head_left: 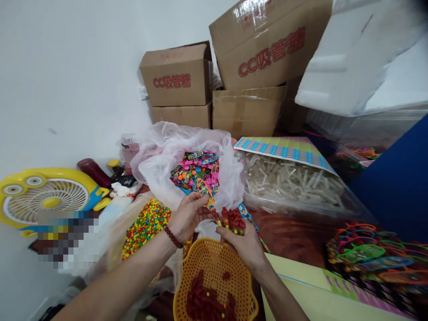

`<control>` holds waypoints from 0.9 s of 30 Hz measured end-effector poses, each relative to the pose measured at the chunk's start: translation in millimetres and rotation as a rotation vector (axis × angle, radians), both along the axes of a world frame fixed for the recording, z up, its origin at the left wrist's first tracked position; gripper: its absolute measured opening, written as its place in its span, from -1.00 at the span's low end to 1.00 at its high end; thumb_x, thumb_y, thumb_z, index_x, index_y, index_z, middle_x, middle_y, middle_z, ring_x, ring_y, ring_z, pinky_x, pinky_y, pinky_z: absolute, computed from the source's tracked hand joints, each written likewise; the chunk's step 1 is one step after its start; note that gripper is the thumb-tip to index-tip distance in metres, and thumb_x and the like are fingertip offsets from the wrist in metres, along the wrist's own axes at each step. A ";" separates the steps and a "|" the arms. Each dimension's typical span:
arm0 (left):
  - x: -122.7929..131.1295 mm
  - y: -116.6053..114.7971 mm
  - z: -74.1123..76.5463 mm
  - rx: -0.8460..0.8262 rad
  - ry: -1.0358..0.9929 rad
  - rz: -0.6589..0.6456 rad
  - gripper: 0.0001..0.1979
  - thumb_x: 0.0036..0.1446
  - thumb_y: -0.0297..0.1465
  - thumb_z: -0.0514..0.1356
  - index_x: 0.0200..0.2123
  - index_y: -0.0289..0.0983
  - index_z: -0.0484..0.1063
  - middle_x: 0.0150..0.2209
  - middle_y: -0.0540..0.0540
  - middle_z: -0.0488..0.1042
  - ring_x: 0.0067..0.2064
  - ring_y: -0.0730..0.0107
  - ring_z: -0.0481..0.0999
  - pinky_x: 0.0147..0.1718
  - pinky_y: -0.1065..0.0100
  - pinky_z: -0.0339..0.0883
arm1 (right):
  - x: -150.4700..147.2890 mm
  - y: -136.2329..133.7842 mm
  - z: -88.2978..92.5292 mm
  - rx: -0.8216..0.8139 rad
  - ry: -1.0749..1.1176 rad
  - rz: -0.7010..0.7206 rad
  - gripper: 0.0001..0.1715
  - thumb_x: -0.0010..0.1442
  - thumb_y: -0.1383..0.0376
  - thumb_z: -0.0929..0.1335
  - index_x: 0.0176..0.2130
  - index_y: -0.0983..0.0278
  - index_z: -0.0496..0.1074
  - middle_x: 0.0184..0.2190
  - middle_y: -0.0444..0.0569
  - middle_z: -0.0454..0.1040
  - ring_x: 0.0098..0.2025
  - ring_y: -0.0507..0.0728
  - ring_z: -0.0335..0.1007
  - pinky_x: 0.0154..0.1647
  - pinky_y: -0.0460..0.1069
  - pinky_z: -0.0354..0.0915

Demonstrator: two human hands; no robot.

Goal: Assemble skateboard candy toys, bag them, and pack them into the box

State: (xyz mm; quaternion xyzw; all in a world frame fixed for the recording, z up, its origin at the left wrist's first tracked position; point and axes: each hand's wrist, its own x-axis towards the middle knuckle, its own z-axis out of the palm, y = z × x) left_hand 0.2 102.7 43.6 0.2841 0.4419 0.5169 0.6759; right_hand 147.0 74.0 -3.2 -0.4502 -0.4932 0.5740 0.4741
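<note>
My left hand (187,217), with a bead bracelet on the wrist, is closed on a small colourful packet (206,194) at the mouth of a clear plastic bag (230,178) full of such packets. My right hand (242,244) is closed round a bunch of small red tubes (233,220) held upright. Both hands are above an orange perforated basket (214,256) that holds more red tubes (205,301).
A bag of multicoloured candies (147,225) lies to the left. A clear bin of pale tubes (290,180) with a patterned sheet (284,149) sits to the right. Cardboard boxes (177,76) stack behind. A yellow fan (47,196) stands at left, and coloured plastic glasses (371,256) lie at right.
</note>
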 end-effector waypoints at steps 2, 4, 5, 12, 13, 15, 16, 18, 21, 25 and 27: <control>1.8 -0.2 -1.0 0.040 0.047 0.015 -0.70 -0.08 -0.38 0.35 -0.42 -0.27 0.23 -0.55 0.07 0.42 -0.56 0.51 0.45 -0.50 0.43 0.41 | 0.2 1.4 -4.3 0.011 -0.008 0.005 -0.75 -0.10 0.18 0.44 -0.47 0.27 0.36 -0.71 -0.23 0.30 -0.66 -0.03 0.13 -0.61 -0.11 0.06; 3.4 0.4 -2.6 0.075 0.090 0.035 -0.64 -0.13 -0.32 0.37 -0.43 -0.26 0.21 -0.58 0.10 0.38 -0.58 0.54 0.41 -0.53 0.46 0.39 | 0.7 2.9 -9.0 0.017 -0.024 0.018 -0.76 -0.08 0.18 0.43 -0.46 0.27 0.35 -0.73 -0.26 0.25 -0.67 -0.04 0.10 -0.61 -0.11 0.05; 4.2 0.9 -3.5 0.090 0.107 0.040 -0.63 -0.14 -0.29 0.37 -0.43 -0.26 0.21 -0.58 0.11 0.37 -0.58 0.55 0.40 -0.54 0.47 0.38 | 1.0 3.5 -11.1 0.019 -0.031 0.024 -0.76 -0.06 0.18 0.42 -0.46 0.27 0.35 -0.75 -0.27 0.22 -0.68 -0.04 0.08 -0.62 -0.11 0.04; 7.7 1.7 -9.4 0.249 0.231 0.063 -0.61 -0.13 -0.22 0.34 -0.47 -0.26 0.17 -0.56 0.12 0.33 -0.55 0.55 0.38 -0.54 0.44 0.40 | -0.2 2.3 -16.0 0.014 -0.039 -0.025 -0.76 -0.06 0.18 0.41 -0.42 0.28 0.36 -0.72 -0.25 0.25 -0.68 -0.04 0.08 -0.61 -0.11 0.04; 7.8 1.6 -10.5 0.274 0.258 0.063 -0.62 -0.11 -0.22 0.33 -0.48 -0.26 0.17 -0.55 0.12 0.32 -0.55 0.56 0.37 -0.54 0.44 0.40 | -0.5 1.6 -16.3 0.009 -0.033 -0.034 -0.76 -0.06 0.18 0.41 -0.42 0.28 0.37 -0.70 -0.24 0.27 -0.66 -0.03 0.10 -0.60 -0.11 0.06; 7.9 1.3 -13.4 0.306 0.308 0.057 -0.64 -0.09 -0.23 0.31 -0.48 -0.26 0.17 -0.55 0.12 0.31 -0.55 0.57 0.34 -0.55 0.45 0.38 | -1.1 0.1 -17.6 0.000 -0.024 -0.049 -0.76 -0.08 0.19 0.42 -0.41 0.28 0.38 -0.67 -0.22 0.30 -0.64 -0.02 0.13 -0.58 -0.11 0.09; 7.9 1.1 -15.2 0.315 0.323 0.051 -0.65 -0.08 -0.24 0.31 -0.48 -0.26 0.17 -0.54 0.11 0.31 -0.54 0.56 0.33 -0.55 0.45 0.37 | -1.4 -0.7 -18.4 -0.003 -0.019 -0.059 -0.76 -0.09 0.19 0.42 -0.41 0.28 0.38 -0.66 -0.22 0.30 -0.63 -0.02 0.14 -0.58 -0.11 0.10; 8.5 0.3 -19.3 0.331 0.349 0.048 -0.66 -0.06 -0.24 0.29 -0.48 -0.26 0.16 -0.55 0.12 0.29 -0.53 0.57 0.31 -0.54 0.46 0.35 | -1.7 -2.4 -19.6 -0.010 -0.009 -0.071 -0.75 -0.11 0.19 0.42 -0.42 0.28 0.38 -0.66 -0.22 0.29 -0.63 -0.02 0.12 -0.59 -0.11 0.09; 11.2 -1.7 -26.4 0.372 0.397 0.061 -0.68 -0.01 -0.24 0.26 -0.47 -0.25 0.16 -0.55 0.12 0.26 -0.52 0.55 0.29 -0.52 0.46 0.32 | -0.9 -4.9 -19.5 -0.033 0.007 -0.083 -0.74 -0.12 0.17 0.42 -0.44 0.27 0.36 -0.67 -0.23 0.26 -0.64 -0.03 0.09 -0.61 -0.11 0.05; 16.6 -4.9 -33.8 0.413 0.413 0.109 -0.70 0.02 -0.24 0.24 -0.45 -0.25 0.17 -0.53 0.11 0.25 -0.49 0.53 0.30 -0.50 0.46 0.29 | 2.5 -6.9 -20.0 -0.016 -0.010 -0.082 -0.74 -0.10 0.17 0.42 -0.42 0.27 0.35 -0.68 -0.24 0.25 -0.64 -0.03 0.08 -0.62 -0.12 0.03; 19.1 -6.8 -34.2 0.419 0.417 0.108 -0.71 0.02 -0.24 0.24 -0.45 -0.25 0.18 -0.53 0.11 0.25 -0.48 0.53 0.30 -0.50 0.46 0.30 | 4.3 -7.5 -22.3 -0.014 -0.006 -0.067 -0.74 -0.09 0.17 0.41 -0.41 0.27 0.35 -0.69 -0.26 0.22 -0.66 -0.04 0.05 -0.63 -0.11 0.02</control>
